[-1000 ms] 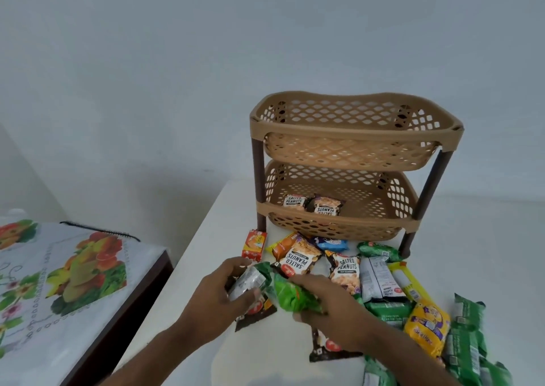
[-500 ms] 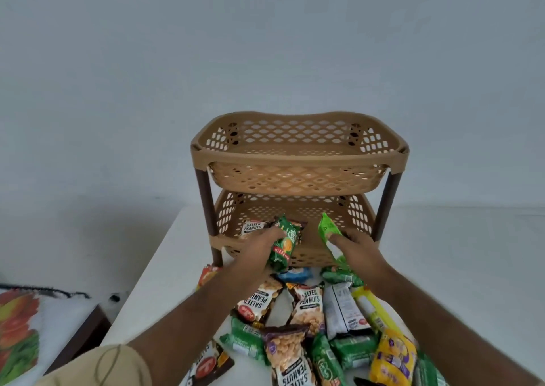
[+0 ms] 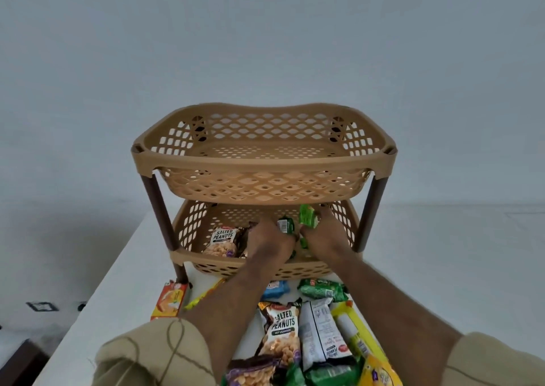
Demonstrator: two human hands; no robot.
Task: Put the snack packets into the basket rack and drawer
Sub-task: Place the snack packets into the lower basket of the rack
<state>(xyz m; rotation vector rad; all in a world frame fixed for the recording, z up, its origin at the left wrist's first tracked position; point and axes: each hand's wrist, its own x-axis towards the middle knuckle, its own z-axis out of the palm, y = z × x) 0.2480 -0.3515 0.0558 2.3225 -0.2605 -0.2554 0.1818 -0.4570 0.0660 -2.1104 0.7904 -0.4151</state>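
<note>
L hand: my left hand (image 3: 269, 242) is inside the lower basket (image 3: 188, 257), fingers curled round a green pkt (image 3: 285, 225).
R hand: my right hand (image 3: 326, 235) is beside it in the same tier, pinching another green pkt (image 3: 308, 216) upright.
Done: one peanut pkt (image 3: 224, 241) lies in the lower basket w/ a dark pkt next to it, partly hidden.
Top basket: top basket (image 3: 262, 161) has nothing in it that I can see.
Left: most pkts on the table (image 3: 118, 291) in front of the rack, e.g. orange box (image 3: 169, 300), blue pkt (image 3: 275, 288), yellow pkt (image 3: 380, 371). Early stage, I reckon.
Drawer: not in view.
Writing: "SALTED PEANUTS" on basket pkt & on a table pkt (image 3: 283, 329); rest too blurry.
</note>
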